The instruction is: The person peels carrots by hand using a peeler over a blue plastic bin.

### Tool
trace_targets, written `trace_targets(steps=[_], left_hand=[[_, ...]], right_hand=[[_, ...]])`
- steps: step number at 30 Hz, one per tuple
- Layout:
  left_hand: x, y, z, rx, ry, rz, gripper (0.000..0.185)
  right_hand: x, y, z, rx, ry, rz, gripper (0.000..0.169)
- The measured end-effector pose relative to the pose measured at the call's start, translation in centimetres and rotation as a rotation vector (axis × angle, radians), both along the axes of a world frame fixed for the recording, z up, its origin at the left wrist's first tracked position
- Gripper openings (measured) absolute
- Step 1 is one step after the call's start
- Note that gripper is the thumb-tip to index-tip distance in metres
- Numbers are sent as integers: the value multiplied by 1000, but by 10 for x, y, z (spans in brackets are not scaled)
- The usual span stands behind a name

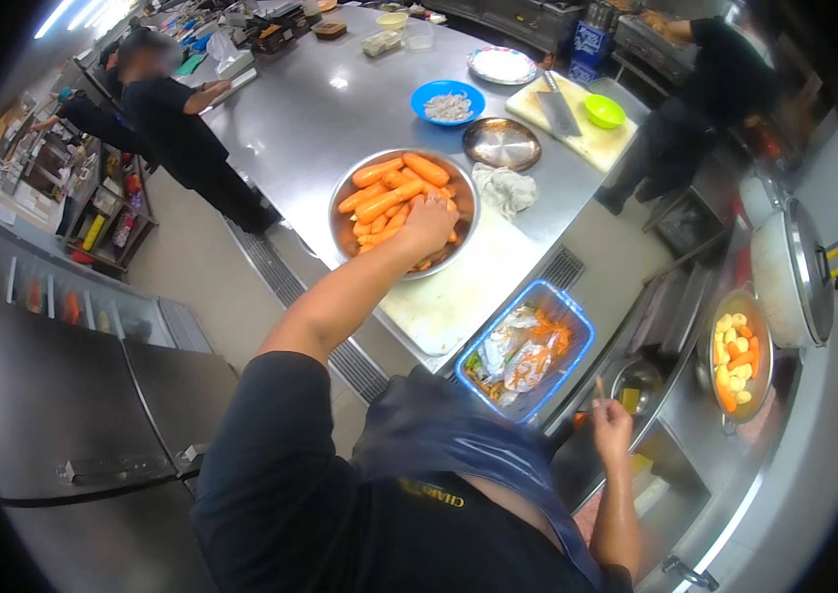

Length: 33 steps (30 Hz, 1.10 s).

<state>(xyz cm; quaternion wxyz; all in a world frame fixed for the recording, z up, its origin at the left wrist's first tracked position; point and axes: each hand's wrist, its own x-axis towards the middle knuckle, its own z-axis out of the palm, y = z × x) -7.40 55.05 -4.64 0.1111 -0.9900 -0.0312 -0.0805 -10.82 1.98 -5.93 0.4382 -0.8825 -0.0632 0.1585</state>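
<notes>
My left hand (433, 219) reaches into a large steel bowl (337, 215) heaped with carrots (378, 204). Its fingers rest among the carrots at the bowl's right side, and whether they grip one is hidden. On my other side, my right hand (613, 428) is closed around a slim tan handled tool (600, 387), which points upward; its kind is unclear. The bowl stands partly over a white cutting board (426, 322) at the table corner. Below that corner, a blue plastic bin (588, 337) holds orange peelings and crumpled clear plastic.
Beyond the bowl on the steel table (278, 126) are a cloth (504, 191), a round metal tray (502, 144), a blue bowl (419, 100) and a cleaver (558, 111). A pan of peeled potatoes and carrots (738, 359) sits right. Co-workers (166, 126) stand nearby.
</notes>
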Motion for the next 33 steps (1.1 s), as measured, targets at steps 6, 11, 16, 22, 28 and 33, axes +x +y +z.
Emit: trace_targets(steps=[6, 11, 16, 22, 28, 33], left_hand=[[-5, -3, 27, -592, -227, -32, 21], [-24, -68, 80, -1620, -342, 54, 20], [-47, -180, 41, -2298, 10, 5, 25], [-56, -228, 25, -2589, -47, 143, 29], [-19, -228, -10, -2820, 186, 336, 32], [-9, -229, -1, -2942, 253, 406, 32]], right_hand=[[-3, 5, -12, -40, -75, 49, 26], [10, 40, 13, 266, 262, -133, 33], [15, 134, 66, 945, 474, -307, 36], [9, 138, 55, 813, 313, -204, 32], [2, 147, 27, 426, -190, 64, 35], [5, 111, 85, 46, -269, 79, 37]])
